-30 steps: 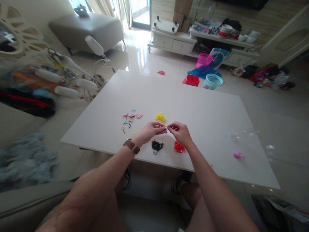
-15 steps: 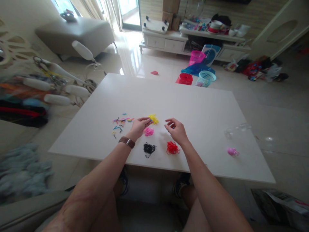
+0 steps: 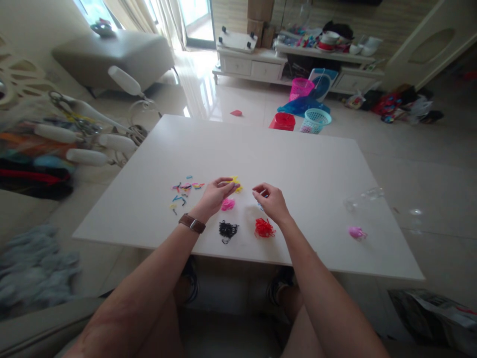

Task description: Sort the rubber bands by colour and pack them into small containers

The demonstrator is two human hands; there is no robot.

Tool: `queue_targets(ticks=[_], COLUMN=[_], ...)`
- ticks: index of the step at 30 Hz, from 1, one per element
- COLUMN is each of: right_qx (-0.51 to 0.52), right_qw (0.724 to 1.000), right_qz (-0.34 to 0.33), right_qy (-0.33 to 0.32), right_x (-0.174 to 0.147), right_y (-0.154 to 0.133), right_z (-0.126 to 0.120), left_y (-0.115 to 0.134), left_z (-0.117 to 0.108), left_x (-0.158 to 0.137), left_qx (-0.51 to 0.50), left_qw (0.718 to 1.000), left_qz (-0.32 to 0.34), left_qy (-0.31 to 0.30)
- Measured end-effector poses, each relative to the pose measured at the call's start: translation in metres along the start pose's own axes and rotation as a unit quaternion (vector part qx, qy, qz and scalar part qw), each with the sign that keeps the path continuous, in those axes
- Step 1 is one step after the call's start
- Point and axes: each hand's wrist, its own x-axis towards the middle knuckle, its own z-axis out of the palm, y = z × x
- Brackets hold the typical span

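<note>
My left hand, with a brown-strapped watch on its wrist, is closed in a pinch beside the yellow rubber bands; what its fingertips hold is too small to make out. Just below it lies a pile of pink rubber bands. Across a small gap, my right hand hovers with thumb and forefinger curled together; anything between them is too small to name. Some blue bands show partly under it. Nearer me are piles of black bands and red bands.
Mixed coloured bands lie scattered left of my hands on the white table. Toward the table's right end are a pink bundle and a clear plastic item. Baskets, one light blue, stand on the floor beyond.
The thumb and forefinger of my right hand have drawn closer together. Blue bands now show below that hand. My left fingertips have shifted slightly right, and the view has moved a little.
</note>
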Motion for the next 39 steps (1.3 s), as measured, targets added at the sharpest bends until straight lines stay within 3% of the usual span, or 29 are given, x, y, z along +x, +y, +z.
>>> queue_targets(ticks=[7, 17, 24, 30, 39], right_qx=[0.023, 0.018, -0.026, -0.126, -0.213], right_qw=[0.999, 0.999, 0.998, 0.988, 0.973], right_qz=[-0.029, -0.033, 0.022, 0.065, 0.089], right_qy=[-0.033, -0.022, 0.054, 0.066, 0.023], right_x=[-0.001, 0.001, 0.012, 0.012, 0.007], right_y=[-0.003, -0.002, 0.021, 0.049, 0.063], right_z=[0.015, 0.023, -0.010, -0.043, -0.044], left_y=[-0.011, -0.012, -0.008, -0.003, -0.003], left_z=[0.007, 0.001, 0.002, 0.003, -0.003], left_x=[-0.015, -0.017, -0.019, -0.020, -0.017], left_qx=[0.060, 0.012, -0.033, -0.028, 0.079], left_qw=[0.995, 0.997, 0.994, 0.992, 0.993], left_qz=[-0.014, -0.055, -0.100, -0.123, -0.058], left_qy=[-0.076, -0.057, -0.017, -0.005, -0.062])
